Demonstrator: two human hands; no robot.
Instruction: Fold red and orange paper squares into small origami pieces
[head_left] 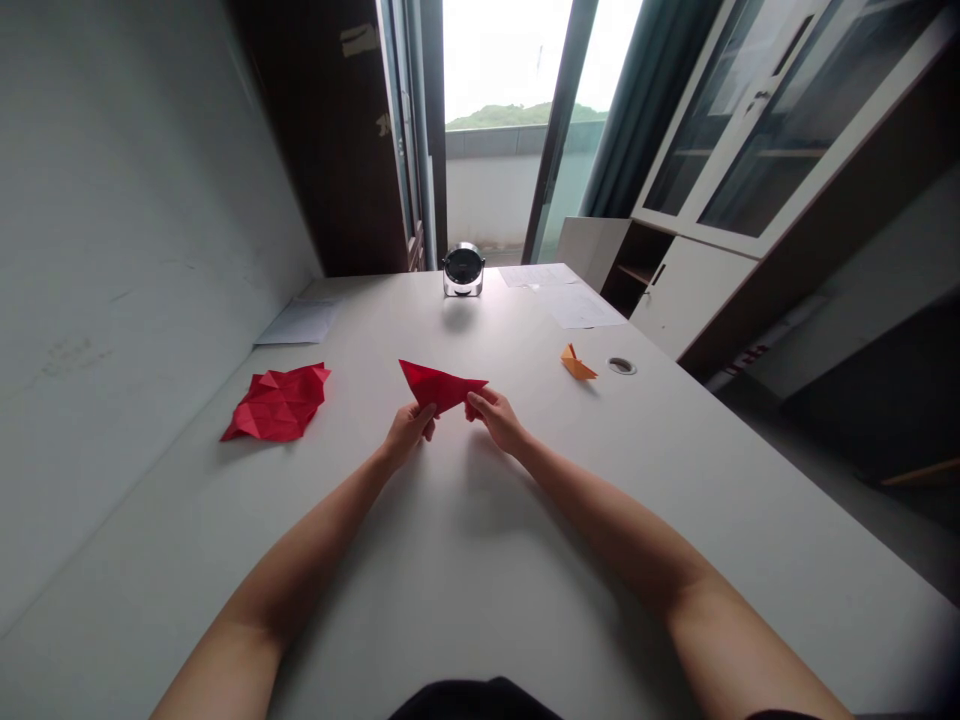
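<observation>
Where the head view looks down, I see the folded red paper [438, 388] held over the white bench [465, 590], its long axis running crosswise, one sharp corner slanting away past the left hand [407, 431]. That side's thumb and fingers pinch the lower edge; the fingers of the right hand [498, 416] are clamped on the narrower end. Neither hand is plainly nearer: the paper lies just ahead of both
</observation>
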